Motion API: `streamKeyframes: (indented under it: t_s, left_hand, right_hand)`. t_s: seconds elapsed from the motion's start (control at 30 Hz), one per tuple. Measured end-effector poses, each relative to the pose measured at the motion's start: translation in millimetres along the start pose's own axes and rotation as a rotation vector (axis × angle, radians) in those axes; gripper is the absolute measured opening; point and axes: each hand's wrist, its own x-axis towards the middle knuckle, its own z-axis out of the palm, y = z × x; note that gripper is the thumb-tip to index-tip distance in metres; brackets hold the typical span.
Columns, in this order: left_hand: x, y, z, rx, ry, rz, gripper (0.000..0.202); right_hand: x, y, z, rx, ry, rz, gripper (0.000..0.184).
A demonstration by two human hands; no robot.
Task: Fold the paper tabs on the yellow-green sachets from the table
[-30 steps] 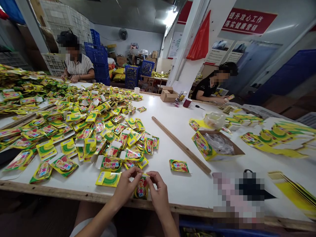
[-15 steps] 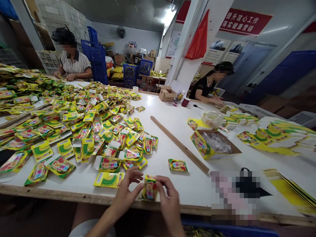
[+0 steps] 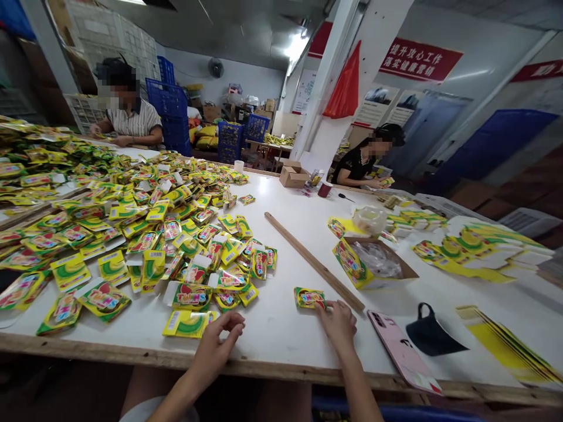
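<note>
A small yellow and green "TWINS" carton [image 3: 307, 297] lies on the white table, apart from the pile. My right hand [image 3: 339, 329] is at its right end, fingertips bent onto it in a pinch. Near the table's front edge, my left hand [image 3: 219, 347] is held with curved fingers and the thumb apart, nothing in it. Beside that hand lies a yellow carton [image 3: 187, 324] with a barcode. A large heap of similar cartons [image 3: 153, 234] spreads over the left side of the table, some with end flaps open.
A wooden strip [image 3: 314, 261] lies across the table. To its right are an open display box [image 3: 352, 264] with clear plastic inside, a pink phone [image 3: 402, 350], a dark mask [image 3: 433, 334] and flat yellow card sheets [image 3: 505, 343]. Two people sit at the table's far side.
The carton between my hands is no longer in view. My right hand has moved right and forward to the lone carton. My left hand has drawn back slightly to the left.
</note>
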Motion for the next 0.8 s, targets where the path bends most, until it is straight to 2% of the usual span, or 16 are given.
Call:
streamKeyframes:
  t_s: [0.1,0.17,0.23,0.3,0.33,0.43,0.53,0.63,0.8]
  left_hand:
    - [-1.2,-2.1,-3.6,0.051,0.059,0.095,0.022]
    - [-1.0,-0.7,-1.5,0.083,0.078,0.189,0.034]
    - [-0.4,2.4,4.1,0.082,0.041,0.246,0.045]
    - [0.1,5.0,11.0,0.033,-0.026,0.233,0.044]
    - [0.0,5.4,14.0,-0.006,-0.048,0.210,0.042]
    - [-1.7,2.9,18.6,-0.136,-0.055,0.128,0.040]
    - [-4.0,-0.7,16.3,-0.175,-0.046,0.090,0.041]
    - [-3.4,1.5,11.5,-0.126,-0.053,0.093,0.031]
    - [1.6,10.3,9.9,-0.027,-0.010,0.184,0.016]
  right_hand:
    - [-11.0,-19.6,3.4,0.080,-0.060,-0.099,0.030]
    - [-29.6,-41.0,-2.5,0.149,-0.173,-0.229,0.021]
    - [-52.8,-65.7,-8.0,0.225,-0.341,-0.395,0.013]
    - [-75.2,-86.9,-8.3,0.295,-0.493,-0.520,0.013]
    - [-84.7,-94.0,-6.0,0.333,-0.527,-0.537,0.013]
    - [-105.1,-98.0,8.1,0.488,-0.440,-0.405,0.004]
    - [-115.2,-87.7,23.6,0.618,-0.338,-0.258,0.013]
    - [-117.9,-82.3,31.1,0.654,-0.383,-0.241,0.013]
    - [-114.1,-93.0,32.6,0.691,-0.409,-0.298,0.014]
